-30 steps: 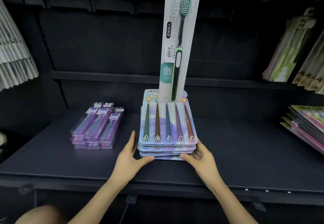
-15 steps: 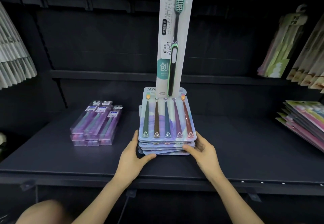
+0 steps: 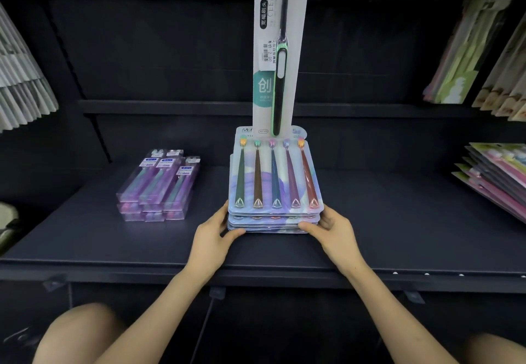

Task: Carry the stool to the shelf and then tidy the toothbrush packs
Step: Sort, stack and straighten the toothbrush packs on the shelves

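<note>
clasping toothbrush packs [image 3: 274, 190] still, both hands [image 3: 212, 240]

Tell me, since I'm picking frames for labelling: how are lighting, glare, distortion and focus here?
Head view: shelf dim and dark, but the stack of five-brush packs, the left hand and the right hand gripping it are lit and sharp; faint glare on its top blister; wide-angle distortion tilts the hanging packs at the right edge; a pale object at the far left is blurred.

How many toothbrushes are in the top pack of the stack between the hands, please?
5, side by side in the top pack: green, brown, blue, purple, red, from left to right. The packs beneath mostly hide theirs.
</note>
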{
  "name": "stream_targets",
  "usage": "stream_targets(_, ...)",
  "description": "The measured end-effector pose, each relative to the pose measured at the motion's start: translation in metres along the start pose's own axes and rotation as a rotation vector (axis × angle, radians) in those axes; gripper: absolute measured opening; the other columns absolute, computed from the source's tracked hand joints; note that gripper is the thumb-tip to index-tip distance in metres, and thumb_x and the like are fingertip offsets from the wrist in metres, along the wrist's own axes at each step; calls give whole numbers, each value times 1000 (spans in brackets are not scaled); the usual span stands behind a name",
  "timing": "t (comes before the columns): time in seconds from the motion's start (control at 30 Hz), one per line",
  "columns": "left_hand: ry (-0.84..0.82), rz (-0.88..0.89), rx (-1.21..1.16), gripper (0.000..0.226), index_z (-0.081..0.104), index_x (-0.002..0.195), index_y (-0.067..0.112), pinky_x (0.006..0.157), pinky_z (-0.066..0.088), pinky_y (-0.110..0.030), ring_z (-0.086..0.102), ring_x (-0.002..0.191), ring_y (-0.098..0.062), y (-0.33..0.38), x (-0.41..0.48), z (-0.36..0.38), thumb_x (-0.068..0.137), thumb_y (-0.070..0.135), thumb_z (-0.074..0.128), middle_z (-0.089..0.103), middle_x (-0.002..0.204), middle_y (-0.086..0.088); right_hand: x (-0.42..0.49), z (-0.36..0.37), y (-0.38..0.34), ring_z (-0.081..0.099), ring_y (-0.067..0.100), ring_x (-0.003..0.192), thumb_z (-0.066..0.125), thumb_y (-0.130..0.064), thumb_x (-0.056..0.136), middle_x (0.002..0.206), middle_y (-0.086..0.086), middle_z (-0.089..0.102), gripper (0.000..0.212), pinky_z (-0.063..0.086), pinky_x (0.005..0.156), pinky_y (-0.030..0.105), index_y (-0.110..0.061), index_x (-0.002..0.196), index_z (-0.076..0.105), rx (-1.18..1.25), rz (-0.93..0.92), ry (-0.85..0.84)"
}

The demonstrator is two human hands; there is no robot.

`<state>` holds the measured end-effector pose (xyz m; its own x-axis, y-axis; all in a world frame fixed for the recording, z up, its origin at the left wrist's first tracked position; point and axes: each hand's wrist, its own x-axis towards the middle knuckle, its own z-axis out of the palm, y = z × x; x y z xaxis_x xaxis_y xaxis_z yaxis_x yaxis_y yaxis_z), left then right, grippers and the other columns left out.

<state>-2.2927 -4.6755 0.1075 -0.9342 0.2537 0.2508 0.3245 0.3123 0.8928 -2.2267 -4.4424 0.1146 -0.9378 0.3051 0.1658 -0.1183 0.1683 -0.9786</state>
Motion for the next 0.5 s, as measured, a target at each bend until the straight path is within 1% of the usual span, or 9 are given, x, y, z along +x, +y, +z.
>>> stream_targets(0.13, -28, -14, 47, 66, 40, 142, 22, 87, 39, 0, 54, 97, 21, -4, 5, -3, 84, 6, 68, 58, 100, 42, -1, 4, -1, 64, 3, 105, 70, -1, 83, 114, -8, 70, 48, 50, 87, 14, -12, 128, 59, 25, -3, 6)
stream_targets(0.17, -32, -16, 63, 66, 39, 143, 23, 88, 39, -1, 54, 97, 21, -4, 6, -4, 85, 7, 68, 58, 100, 43, -1, 5, -1, 64, 3, 106, 70, -1, 82, 114, -8, 70, 48, 50, 87, 14, -12, 128, 59, 27, -3, 9)
stream_targets(0.23, -31, -8, 85, 67, 38, 143, 25, 91, 40, -5, 56, 97, 17, -4, 8, -6, 85, 10, 68, 60, 111, 33, -1, 7, -1, 64, 2, 106, 71, -2, 82, 115, -9, 69, 49, 50, 88, 14, -13, 129, 59, 28, -5, 14)
stream_targets(0.3, -27, 6, 99, 67, 37, 144, 26, 96, 43, -13, 56, 102, 10, -3, 9, -6, 86, 13, 67, 61, 119, 19, -2, 8, -1, 64, 2, 107, 71, -3, 82, 115, -9, 69, 49, 50, 89, 15, -13, 129, 58, 29, -9, 11)
stream_targets(0.33, -27, 10, 101, 67, 37, 144, 26, 97, 43, -16, 56, 105, 7, -3, 9, -6, 85, 13, 68, 60, 119, 19, -2, 9, -2, 64, 2, 107, 71, -4, 82, 115, -9, 69, 50, 50, 90, 16, -13, 129, 58, 29, -11, 8)
stream_targets(0.37, -28, 14, 101, 68, 37, 143, 28, 97, 43, -15, 55, 106, 6, -2, 9, -5, 85, 14, 69, 59, 117, 23, -2, 8, -3, 63, 3, 107, 71, -4, 82, 116, -9, 69, 50, 50, 92, 17, -13, 130, 57, 27, -13, 5)
stream_targets(0.43, -29, -1, 81, 70, 39, 141, 32, 92, 39, -6, 53, 105, 13, -1, 7, -5, 82, 16, 72, 55, 113, 34, -3, 6, -6, 63, 2, 109, 71, -5, 83, 116, -10, 68, 51, 49, 96, 21, -15, 131, 56, 21, -19, -16)
stream_targets(0.47, -26, -18, 42, 72, 39, 140, 34, 91, 38, -5, 51, 106, 15, 0, 6, -5, 80, 18, 74, 54, 112, 39, -3, 4, -8, 62, 2, 110, 70, -6, 84, 117, -11, 68, 51, 48, 97, 22, -16, 132, 55, 19, -20, -36)
stream_targets(0.5, -19, -39, -12, 75, 37, 141, 36, 94, 38, -8, 50, 109, 16, 0, 6, -4, 79, 20, 76, 54, 113, 40, -3, 2, -9, 61, 2, 111, 68, -7, 86, 118, -12, 67, 51, 48, 97, 22, -19, 133, 54, 17, -24, -59)
